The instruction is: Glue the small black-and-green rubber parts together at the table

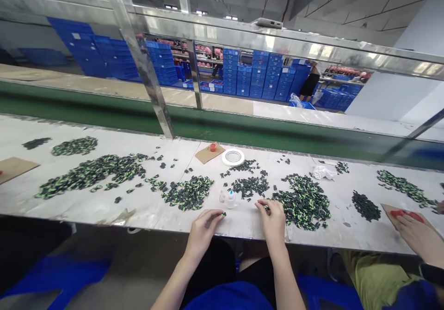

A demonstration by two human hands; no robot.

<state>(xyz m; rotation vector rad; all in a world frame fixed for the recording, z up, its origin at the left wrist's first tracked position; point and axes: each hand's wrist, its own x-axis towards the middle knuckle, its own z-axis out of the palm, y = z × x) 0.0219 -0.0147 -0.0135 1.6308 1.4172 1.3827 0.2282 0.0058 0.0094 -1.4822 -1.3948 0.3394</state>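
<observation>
My left hand [205,225] pinches a small black-and-green piece [223,214] over the table's front edge. My right hand [272,215] is closed at the fingertips beside the left edge of a big pile of black-and-green pieces [307,203]; what its fingers hold is too small to make out. Between and beyond the hands stands a small clear container [229,200] with a blue tip. Another pile of black-and-green pieces [190,192] lies left of it, and small dark pieces [250,186] are scattered behind it.
A roll of white tape [233,157] lies near a red cap [212,148] on cardboard [203,155]. More piles [93,171] spread left. Crumpled white tissue [324,173] is at right. Another person's hand [418,236] touches red material on cardboard. A metal frame [152,83] rises behind.
</observation>
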